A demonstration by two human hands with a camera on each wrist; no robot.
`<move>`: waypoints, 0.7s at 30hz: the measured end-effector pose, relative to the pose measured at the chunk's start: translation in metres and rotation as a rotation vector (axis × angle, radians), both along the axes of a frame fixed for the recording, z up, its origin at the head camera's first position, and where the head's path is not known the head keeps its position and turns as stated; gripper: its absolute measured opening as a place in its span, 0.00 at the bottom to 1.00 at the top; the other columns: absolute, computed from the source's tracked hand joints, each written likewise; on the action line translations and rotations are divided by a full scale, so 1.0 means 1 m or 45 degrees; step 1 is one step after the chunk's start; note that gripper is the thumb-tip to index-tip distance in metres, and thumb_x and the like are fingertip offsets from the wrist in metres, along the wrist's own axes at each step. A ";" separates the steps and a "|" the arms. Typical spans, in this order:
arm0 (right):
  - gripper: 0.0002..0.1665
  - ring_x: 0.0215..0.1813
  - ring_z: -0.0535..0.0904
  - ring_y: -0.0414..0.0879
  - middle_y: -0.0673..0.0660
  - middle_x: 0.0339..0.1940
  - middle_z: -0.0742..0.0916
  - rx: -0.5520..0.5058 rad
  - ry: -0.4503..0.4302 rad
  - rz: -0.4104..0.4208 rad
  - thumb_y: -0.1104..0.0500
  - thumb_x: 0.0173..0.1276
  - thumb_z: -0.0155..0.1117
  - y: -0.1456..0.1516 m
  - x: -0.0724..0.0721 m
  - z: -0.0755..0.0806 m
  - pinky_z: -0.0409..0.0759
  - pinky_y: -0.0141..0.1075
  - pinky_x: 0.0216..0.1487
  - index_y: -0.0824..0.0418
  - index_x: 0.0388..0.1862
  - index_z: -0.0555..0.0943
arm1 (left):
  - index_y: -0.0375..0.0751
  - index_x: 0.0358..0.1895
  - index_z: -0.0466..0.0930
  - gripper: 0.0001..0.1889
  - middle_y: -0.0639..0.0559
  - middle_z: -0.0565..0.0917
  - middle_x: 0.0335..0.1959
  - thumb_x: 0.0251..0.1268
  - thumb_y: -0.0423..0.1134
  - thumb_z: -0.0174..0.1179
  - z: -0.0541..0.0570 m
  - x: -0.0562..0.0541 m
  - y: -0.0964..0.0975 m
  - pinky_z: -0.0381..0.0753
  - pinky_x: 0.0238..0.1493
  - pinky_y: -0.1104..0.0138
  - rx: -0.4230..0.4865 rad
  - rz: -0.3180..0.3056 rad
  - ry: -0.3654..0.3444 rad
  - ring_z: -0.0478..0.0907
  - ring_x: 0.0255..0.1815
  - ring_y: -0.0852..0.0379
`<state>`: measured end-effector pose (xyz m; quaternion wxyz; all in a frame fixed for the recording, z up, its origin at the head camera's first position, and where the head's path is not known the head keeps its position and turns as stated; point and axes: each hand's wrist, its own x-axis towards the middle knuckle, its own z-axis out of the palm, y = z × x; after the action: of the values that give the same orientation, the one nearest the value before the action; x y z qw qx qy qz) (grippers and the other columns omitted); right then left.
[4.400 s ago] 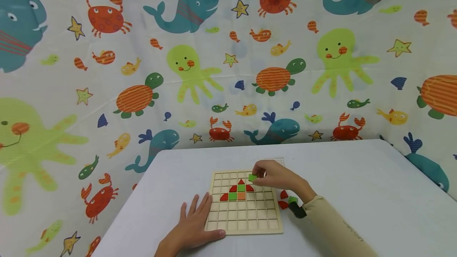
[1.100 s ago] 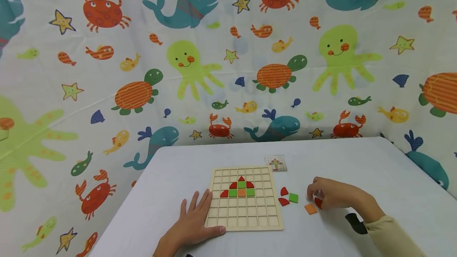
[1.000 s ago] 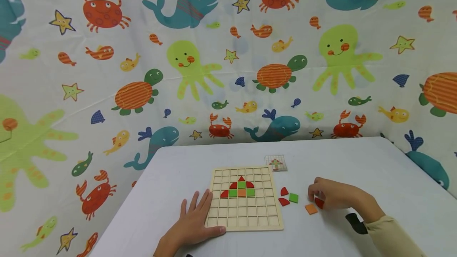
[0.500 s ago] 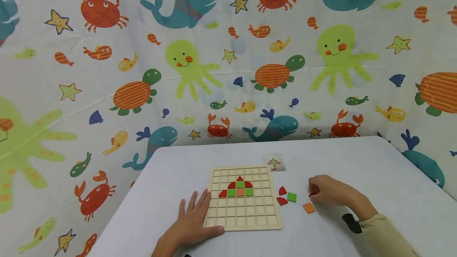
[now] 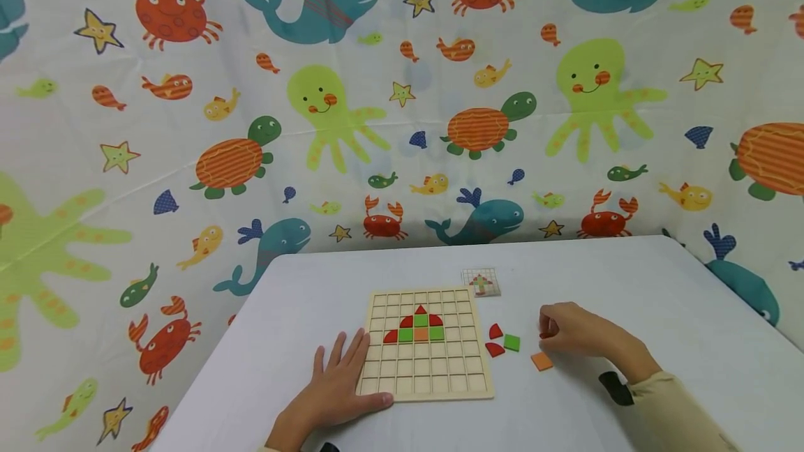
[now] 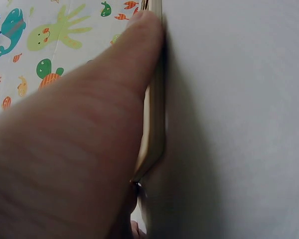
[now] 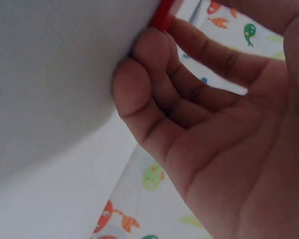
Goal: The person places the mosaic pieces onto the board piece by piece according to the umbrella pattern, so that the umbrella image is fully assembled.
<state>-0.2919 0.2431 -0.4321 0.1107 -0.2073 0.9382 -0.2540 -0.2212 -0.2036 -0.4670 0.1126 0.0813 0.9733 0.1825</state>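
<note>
My left hand (image 5: pixel 336 386) lies with fingers spread along the left edge of a wooden grid board (image 5: pixel 433 375), its thumb on the front left corner. Out to the right, my right hand (image 5: pixel 574 332) pinches a red tile (image 7: pixel 163 17) between thumb and fingertips, close over the table; most of the tile is hidden by the fingers. On the board sit a red triangle (image 5: pixel 420 310), several red rounded tiles (image 5: pixel 391 336), green squares (image 5: pixel 420 321) and one orange square (image 5: pixel 421 334), arranged as a stepped shape.
Right of the board lie two loose red quarter-circle tiles (image 5: pixel 495 349), a green square tile (image 5: pixel 511 342) and an orange square tile (image 5: pixel 542 361). A pattern card (image 5: pixel 481 283) rests behind the board's back right corner. A sea-animal curtain (image 5: pixel 408 117) hangs behind the white table (image 5: pixel 301 319).
The green square my right hand held over the board now sits right of the orange square. That hand moved right and picked up a red tile. My left hand stayed at the board.
</note>
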 end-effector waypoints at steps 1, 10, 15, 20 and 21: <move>0.12 0.35 0.74 0.46 0.50 0.31 0.79 0.000 -0.028 -0.004 0.67 0.65 0.78 0.000 0.000 0.001 0.78 0.36 0.37 0.60 0.40 0.81 | 0.42 0.88 0.53 0.69 0.46 0.51 0.89 0.50 0.84 0.63 0.001 0.000 0.000 0.24 0.76 0.29 -0.003 0.000 -0.001 0.37 0.87 0.32; 0.16 0.40 0.75 0.46 0.49 0.35 0.78 0.003 -0.053 0.046 0.71 0.62 0.78 -0.001 0.001 0.005 0.82 0.35 0.42 0.55 0.43 0.84 | 0.42 0.88 0.52 0.69 0.46 0.51 0.89 0.49 0.84 0.63 0.004 -0.001 0.001 0.23 0.76 0.29 0.006 0.001 -0.004 0.36 0.87 0.32; 0.13 0.37 0.73 0.45 0.49 0.32 0.78 0.005 0.014 0.059 0.69 0.65 0.78 -0.002 0.000 0.002 0.79 0.35 0.38 0.56 0.39 0.82 | 0.42 0.88 0.52 0.69 0.46 0.50 0.89 0.49 0.83 0.63 0.004 -0.002 0.000 0.23 0.76 0.29 0.002 -0.006 0.000 0.36 0.87 0.32; 0.12 0.35 0.73 0.44 0.49 0.29 0.78 -0.025 0.025 0.048 0.68 0.64 0.78 -0.001 0.000 0.000 0.78 0.36 0.37 0.58 0.36 0.81 | 0.43 0.88 0.52 0.69 0.46 0.50 0.89 0.48 0.84 0.63 0.000 -0.002 0.000 0.23 0.76 0.29 0.004 0.009 -0.010 0.36 0.88 0.32; 0.12 0.34 0.73 0.44 0.49 0.29 0.78 -0.030 0.028 0.043 0.68 0.64 0.78 -0.001 0.000 0.000 0.78 0.36 0.36 0.58 0.36 0.80 | 0.43 0.88 0.52 0.70 0.47 0.50 0.89 0.48 0.85 0.62 -0.001 -0.002 0.000 0.22 0.76 0.29 0.002 0.012 -0.013 0.36 0.88 0.32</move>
<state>-0.2920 0.2418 -0.4324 0.1023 -0.2271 0.9327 -0.2610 -0.2228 -0.2035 -0.4678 0.1167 0.0760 0.9730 0.1843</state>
